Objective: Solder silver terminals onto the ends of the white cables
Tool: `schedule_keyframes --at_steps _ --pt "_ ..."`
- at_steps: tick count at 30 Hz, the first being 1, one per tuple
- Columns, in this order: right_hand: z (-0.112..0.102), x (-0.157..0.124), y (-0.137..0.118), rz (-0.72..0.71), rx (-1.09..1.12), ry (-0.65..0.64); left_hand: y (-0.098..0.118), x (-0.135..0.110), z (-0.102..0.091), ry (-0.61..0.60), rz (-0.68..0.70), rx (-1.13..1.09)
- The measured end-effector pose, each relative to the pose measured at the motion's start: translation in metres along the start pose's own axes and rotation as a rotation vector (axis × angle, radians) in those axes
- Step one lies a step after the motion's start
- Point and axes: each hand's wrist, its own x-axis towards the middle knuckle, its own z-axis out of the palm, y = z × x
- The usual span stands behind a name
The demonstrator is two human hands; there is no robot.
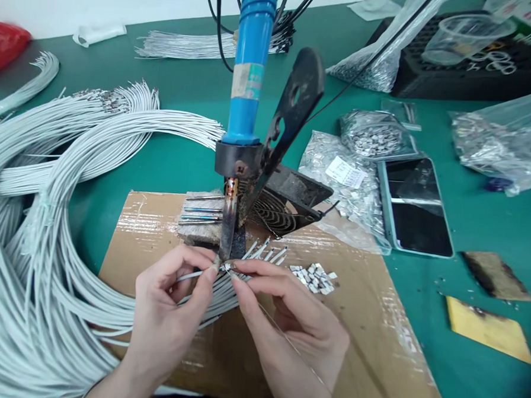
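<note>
My left hand [173, 304] pinches the end of a white cable [189, 276] right below the tip of a blue-handled soldering iron [250, 61], which is held upright in a black stand [292, 99]. My right hand [292, 325] is closed, thumb and index finger pinching a thin solder wire [293, 346] that trails down across the palm. A tiny silvery piece [225, 267] sits between the fingertips of both hands; which fingers bear it is hard to see. Under my hands several other white cable ends [269, 252] lie on the cardboard sheet [360, 334].
Thick bundles of white cables [35, 258] fill the left side. Small metal pieces [313, 279] are piled right of my hands. Beyond lie a phone [419, 207], plastic bags of parts [347, 173], a yellow sponge [490, 328] and a black crate [441, 80].
</note>
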Motion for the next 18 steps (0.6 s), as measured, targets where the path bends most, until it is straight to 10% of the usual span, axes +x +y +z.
schedule_keyframes --at_steps 18 --pt "-0.0004 0.0003 -0.0012 -0.032 -0.005 -0.010 0.0003 0.0031 -0.0012 -0.027 -0.001 0.036"
